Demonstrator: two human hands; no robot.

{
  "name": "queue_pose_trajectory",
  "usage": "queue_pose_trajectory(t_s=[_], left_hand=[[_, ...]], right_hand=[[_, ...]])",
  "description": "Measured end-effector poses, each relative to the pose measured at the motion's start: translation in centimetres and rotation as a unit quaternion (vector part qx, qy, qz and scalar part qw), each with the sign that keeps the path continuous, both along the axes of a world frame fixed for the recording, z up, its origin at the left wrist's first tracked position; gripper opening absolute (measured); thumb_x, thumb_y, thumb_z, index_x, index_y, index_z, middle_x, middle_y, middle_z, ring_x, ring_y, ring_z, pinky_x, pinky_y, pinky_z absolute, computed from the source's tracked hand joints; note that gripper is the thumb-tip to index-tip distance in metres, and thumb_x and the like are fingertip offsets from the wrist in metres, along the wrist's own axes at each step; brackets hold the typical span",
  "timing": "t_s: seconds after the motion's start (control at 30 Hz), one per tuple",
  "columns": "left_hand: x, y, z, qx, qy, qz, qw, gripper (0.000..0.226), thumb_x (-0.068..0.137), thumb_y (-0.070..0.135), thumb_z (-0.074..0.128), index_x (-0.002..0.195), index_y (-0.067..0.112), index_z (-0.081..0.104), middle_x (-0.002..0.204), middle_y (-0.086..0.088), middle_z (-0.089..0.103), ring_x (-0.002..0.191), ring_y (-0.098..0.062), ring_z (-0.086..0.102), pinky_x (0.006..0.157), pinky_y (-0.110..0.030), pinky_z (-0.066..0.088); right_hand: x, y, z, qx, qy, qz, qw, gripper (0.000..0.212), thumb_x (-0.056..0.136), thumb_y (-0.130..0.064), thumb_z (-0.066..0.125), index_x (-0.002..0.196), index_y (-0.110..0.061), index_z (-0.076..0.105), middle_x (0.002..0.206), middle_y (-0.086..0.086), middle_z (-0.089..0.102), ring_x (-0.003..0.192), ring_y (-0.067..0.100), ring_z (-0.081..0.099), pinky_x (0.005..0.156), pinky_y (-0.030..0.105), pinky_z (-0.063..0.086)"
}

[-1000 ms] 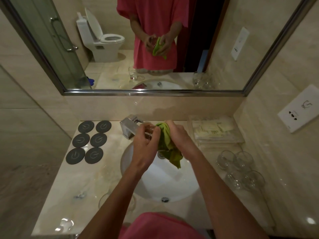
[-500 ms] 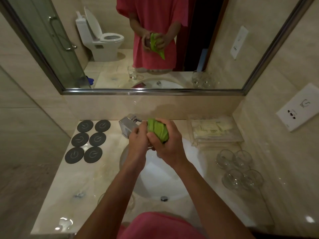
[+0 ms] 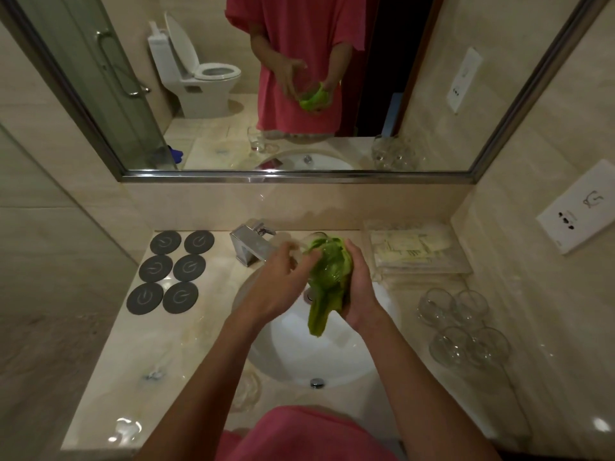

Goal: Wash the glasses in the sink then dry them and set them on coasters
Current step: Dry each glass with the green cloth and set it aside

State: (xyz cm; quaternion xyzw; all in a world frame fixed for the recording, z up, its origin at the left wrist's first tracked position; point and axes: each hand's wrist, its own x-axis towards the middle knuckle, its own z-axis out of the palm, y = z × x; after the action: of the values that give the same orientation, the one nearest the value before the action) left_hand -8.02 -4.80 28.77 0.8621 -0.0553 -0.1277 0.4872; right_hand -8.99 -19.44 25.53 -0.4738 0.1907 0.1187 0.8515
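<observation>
Dark grey coasters [image 3: 173, 271], six of them in two columns, lie on the counter well to the left of the sink [image 3: 319, 347], and none bears a glass, so no glass has reached its final place yet. Nearer the person, on the counter at the sink's near-left rim, stands what looks like one clear glass [image 3: 248, 390]; whether it is washed or dry I cannot tell. A chrome tap [image 3: 251, 242] sits at the sink's far-left edge, with no water visibly running.

Above the sink, the left hand [image 3: 283, 281] reaches in from the left with its fingers loosely curved toward the rim of the glass in hand [image 3: 316, 241]; the hand is blurred, and I cannot tell whether it actually holds the glass or only touches it. The right hand [image 3: 357, 287] grips a green cloth [image 3: 327, 277] wrapped around that glass, the cloth's tail hanging down over the bowl. This reads as the drying step for one glass.

Right of the sink, a clear tray of sachets [image 3: 416, 251] sits at the back, and four glasses [image 3: 462, 327] stand clustered together near the wall. Whether they are already washed is not shown. By my judgement the task is early: one glass is being dried, at most one more is handled, and all six coasters await.
</observation>
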Motion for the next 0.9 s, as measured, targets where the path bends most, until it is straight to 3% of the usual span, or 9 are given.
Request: queue_pose_trajectory(t_s=[0.1, 0.2, 0.4, 0.53, 0.6, 0.7, 0.8, 0.87, 0.9], left_hand=[[0.0, 0.4, -0.9, 0.078, -0.180, -0.096, 0.976, 0.081, 0.081, 0.081, 0.041, 0.146, 0.036, 0.030, 0.137, 0.002, 0.038, 0.110, -0.018, 0.058, 0.088, -0.037, 0.057], [0.0, -0.2, -1.5, 0.115, -0.265, -0.110, 0.951, 0.064, 0.088, 0.073, 0.037, 0.138, 0.032, 0.040, 0.132, 0.000, 0.041, 0.102, -0.019, 0.060, 0.079, -0.037, 0.060], [-0.8, -2.1, -3.1, -0.023, -0.273, 0.065, 0.959, 0.037, 0.099, 0.045, 0.029, 0.109, 0.018, 0.052, 0.106, 0.003, 0.051, 0.088, -0.011, 0.052, 0.074, -0.039, 0.054], [-0.6, -2.9, -1.5, -0.114, -0.164, 0.156, 0.967, 0.035, 0.101, 0.034, 0.032, 0.094, 0.009, 0.055, 0.087, -0.007, 0.055, 0.076, -0.015, 0.053, 0.064, -0.027, 0.048], [0.2, -2.8, -0.9, -0.150, -0.039, 0.187, 0.970, 0.034, 0.102, 0.029, 0.034, 0.088, 0.008, 0.056, 0.080, -0.008, 0.056, 0.068, -0.017, 0.051, 0.054, -0.027, 0.041], [1.3, -1.5, -0.8, -0.263, 0.213, 0.180, 0.923, 0.040, 0.095, 0.044, 0.037, 0.075, 0.016, 0.057, 0.062, -0.004, 0.054, 0.048, -0.016, 0.048, 0.044, -0.023, 0.034], [1.6, -0.3, -1.3, -0.318, 0.334, 0.148, 0.875, 0.036, 0.089, 0.047, 0.049, 0.073, 0.016, 0.058, 0.058, -0.004, 0.053, 0.042, -0.017, 0.050, 0.037, -0.021, 0.036], [1.4, -0.3, -1.1, -0.323, 0.362, 0.114, 0.867, 0.040, 0.091, 0.048, 0.049, 0.078, 0.011, 0.057, 0.062, -0.008, 0.053, 0.042, -0.021, 0.050, 0.034, -0.019, 0.034], [1.2, -0.2, -0.9, -0.321, 0.370, 0.112, 0.865, 0.046, 0.092, 0.051, 0.047, 0.081, 0.008, 0.057, 0.064, -0.011, 0.054, 0.043, -0.024, 0.050, 0.034, -0.019, 0.033]], right_hand=[[-0.2, -1.5, 1.3, 0.016, 0.027, 0.045, 0.998, 0.053, 0.098, -0.056, 0.048, 0.096, -0.015, 0.081, 0.096, 0.012, 0.074, 0.089, 0.025, 0.068, 0.087, 0.043, 0.052], [-0.3, -2.0, 2.7, -0.035, 0.035, 0.116, 0.992, 0.045, 0.099, -0.053, 0.050, 0.103, -0.016, 0.076, 0.092, 0.010, 0.074, 0.086, 0.023, 0.070, 0.072, 0.037, 0.058], [0.0, -0.4, 3.3, -0.173, -0.025, 0.100, 0.980, 0.051, 0.094, -0.059, 0.057, 0.115, -0.013, 0.067, 0.110, 0.014, 0.069, 0.105, 0.027, 0.067, 0.094, 0.045, 0.058], [-0.4, 1.2, 3.4, -0.331, -0.127, -0.004, 0.935, 0.029, 0.096, -0.050, 0.060, 0.100, -0.021, 0.061, 0.091, 0.001, 0.066, 0.086, 0.016, 0.066, 0.079, 0.035, 0.059], [-0.7, 1.6, 2.9, -0.407, -0.199, -0.032, 0.891, 0.029, 0.092, -0.050, 0.064, 0.100, -0.022, 0.060, 0.085, -0.004, 0.066, 0.076, 0.012, 0.065, 0.071, 0.035, 0.059], [-0.9, 1.1, 1.5, -0.546, -0.335, -0.004, 0.768, 0.048, 0.088, -0.053, 0.064, 0.123, -0.022, 0.056, 0.111, -0.001, 0.063, 0.097, 0.014, 0.061, 0.082, 0.028, 0.054], [-0.5, -0.2, 0.5, -0.584, -0.458, 0.022, 0.669, 0.058, 0.085, -0.050, 0.069, 0.130, -0.016, 0.054, 0.121, 0.007, 0.059, 0.111, 0.022, 0.057, 0.090, 0.031, 0.052], [-0.2, -0.7, -0.3, -0.573, -0.483, 0.018, 0.662, 0.056, 0.085, -0.047, 0.071, 0.127, -0.015, 0.055, 0.119, 0.008, 0.061, 0.110, 0.023, 0.059, 0.089, 0.031, 0.053], [-0.1, -0.7, -0.4, -0.557, -0.470, 0.006, 0.684, 0.052, 0.085, -0.046, 0.071, 0.125, -0.015, 0.055, 0.115, 0.006, 0.062, 0.105, 0.021, 0.060, 0.086, 0.029, 0.054]])
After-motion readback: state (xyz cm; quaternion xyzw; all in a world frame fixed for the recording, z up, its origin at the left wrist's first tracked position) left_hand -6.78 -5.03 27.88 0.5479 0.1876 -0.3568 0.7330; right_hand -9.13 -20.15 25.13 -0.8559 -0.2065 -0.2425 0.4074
